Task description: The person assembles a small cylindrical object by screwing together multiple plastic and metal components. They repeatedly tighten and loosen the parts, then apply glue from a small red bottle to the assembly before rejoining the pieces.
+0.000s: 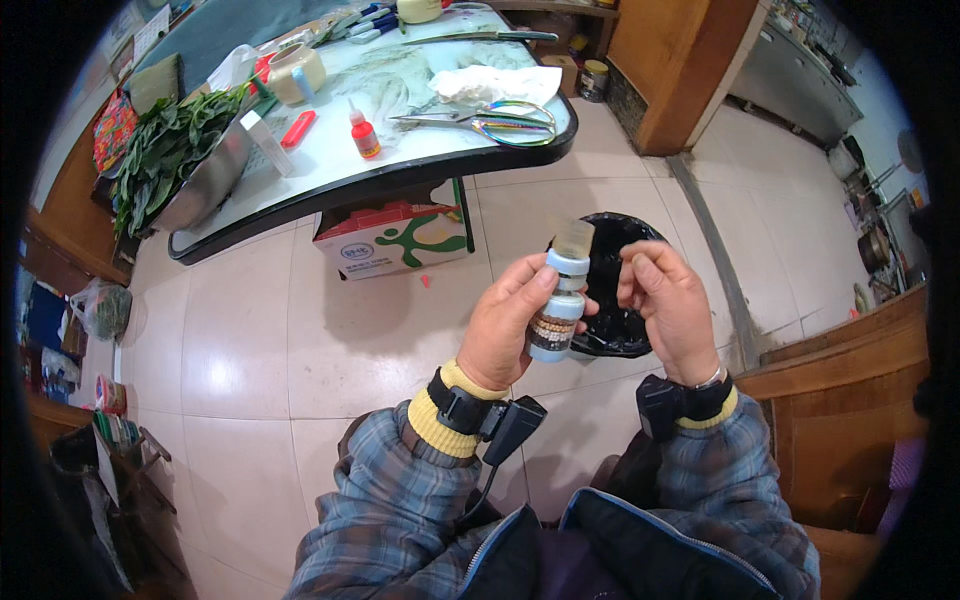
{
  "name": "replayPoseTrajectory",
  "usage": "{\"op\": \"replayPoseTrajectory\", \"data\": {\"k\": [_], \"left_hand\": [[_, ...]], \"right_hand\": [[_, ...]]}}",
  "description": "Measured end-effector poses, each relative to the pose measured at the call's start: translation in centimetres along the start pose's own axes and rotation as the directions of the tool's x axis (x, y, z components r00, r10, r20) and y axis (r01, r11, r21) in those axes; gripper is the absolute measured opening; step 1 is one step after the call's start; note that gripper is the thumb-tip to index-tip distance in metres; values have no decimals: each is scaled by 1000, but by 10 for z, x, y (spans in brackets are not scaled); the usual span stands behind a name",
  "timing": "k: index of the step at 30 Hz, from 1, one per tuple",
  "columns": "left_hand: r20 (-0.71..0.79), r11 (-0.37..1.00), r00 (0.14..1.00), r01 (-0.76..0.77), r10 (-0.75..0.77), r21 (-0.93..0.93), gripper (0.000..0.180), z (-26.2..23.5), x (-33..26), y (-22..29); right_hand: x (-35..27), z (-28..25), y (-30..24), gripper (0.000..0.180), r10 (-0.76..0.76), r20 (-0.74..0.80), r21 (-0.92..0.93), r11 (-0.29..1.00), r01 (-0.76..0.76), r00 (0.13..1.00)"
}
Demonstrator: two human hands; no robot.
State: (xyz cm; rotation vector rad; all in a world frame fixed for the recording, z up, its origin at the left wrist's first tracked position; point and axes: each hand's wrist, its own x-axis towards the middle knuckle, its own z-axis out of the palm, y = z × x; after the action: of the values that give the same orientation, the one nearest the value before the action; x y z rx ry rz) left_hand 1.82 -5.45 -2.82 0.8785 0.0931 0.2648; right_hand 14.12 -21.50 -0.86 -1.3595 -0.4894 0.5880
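The left hand [505, 325] had its fingers wrapped tight round a small white plastic bottle with a pale translucent cap [562, 295], upright — likely steadied for the cap. The right hand [668, 305], just beside the bottle, curled loosely and held nothing visible. Behind the bottle stood a black-lined round waste bin [615, 290]; well beyond it, iridescent scissors [500, 120] lay on a pale table [400, 165].

The scene is being lit brightly and evenly from overhead. Glare is being thrown off the glossy floor tiles [215, 375] to the left of the left hand [510, 330]. Straight edges are being bent toward the rim, which is being darkened by heavy vignetting.
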Motion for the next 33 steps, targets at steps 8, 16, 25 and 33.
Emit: {"op": "replayPoseTrajectory", "data": {"k": [8, 16, 25, 33], "left_hand": [[67, 948, 997, 20, -43, 317, 51, -1, 3, -15], [51, 903, 998, -61, 43, 426, 54, 1, 1, -24], [91, 918, 961, 218, -261, 331, 49, 5, 2, -14], [125, 550, 978, -198, 167, 811, 63, 12, -4, -18]], "right_hand": [[-3, -4, -14, 32, -237, 129, -139, 957, 254, 963], [-7, 0, -13, 67, 82, 260, -74, 995, -65, 962], [-3, 6, 4, 54, 1, 259, 255, 964, -69, 966], [-8, 11, -2, 56, -8, 263, 259, 964, -63, 965]]}}
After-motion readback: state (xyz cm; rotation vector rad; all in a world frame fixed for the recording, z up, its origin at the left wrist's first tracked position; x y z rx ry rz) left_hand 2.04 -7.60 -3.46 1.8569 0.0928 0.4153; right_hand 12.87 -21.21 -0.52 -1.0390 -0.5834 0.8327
